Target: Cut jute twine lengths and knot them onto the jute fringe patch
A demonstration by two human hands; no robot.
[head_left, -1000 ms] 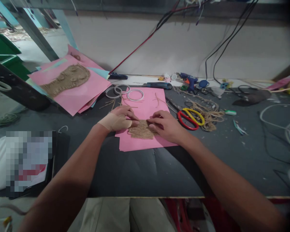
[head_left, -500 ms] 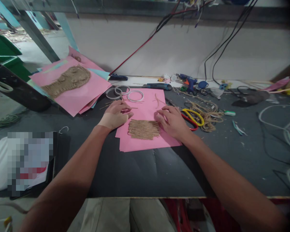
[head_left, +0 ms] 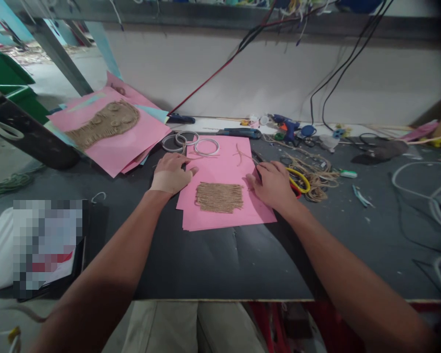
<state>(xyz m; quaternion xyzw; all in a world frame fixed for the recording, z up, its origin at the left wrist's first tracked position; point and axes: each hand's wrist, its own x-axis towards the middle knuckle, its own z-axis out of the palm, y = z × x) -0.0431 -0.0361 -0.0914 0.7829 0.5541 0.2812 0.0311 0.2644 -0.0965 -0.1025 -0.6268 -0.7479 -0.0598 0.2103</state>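
Observation:
A flat rectangle of brown twine rows [head_left: 219, 197] lies on pink paper sheets [head_left: 206, 221] in front of me. My left hand [head_left: 173, 172] rests at the paper's left edge, holding nothing, thumb apart from the fingers. Just beyond its fingertips are several silver rings [head_left: 207, 146]. My right hand [head_left: 273, 182] is at the paper's right edge, thumb apart over the pink sheet and fingers bent. It partly covers a pair of scissors with red and yellow handles [head_left: 302, 181]; whether it touches them I cannot tell. Short twine pieces [head_left: 239, 155] lie on the paper's upper part.
Loose twine [head_left: 316, 171] lies to the right, with a blue glue gun [head_left: 289, 128] and a utility knife [head_left: 240, 133] behind. At left are a twine-covered shape [head_left: 112, 120] on stacked sheets, a dark cylinder [head_left: 25, 130] and a blurred-out flat item [head_left: 49, 245].
My right hand has shifted right, away from the twine rectangle and over the scissors handles. My left hand has drawn slightly left, its thumb no longer reaching toward the rectangle.

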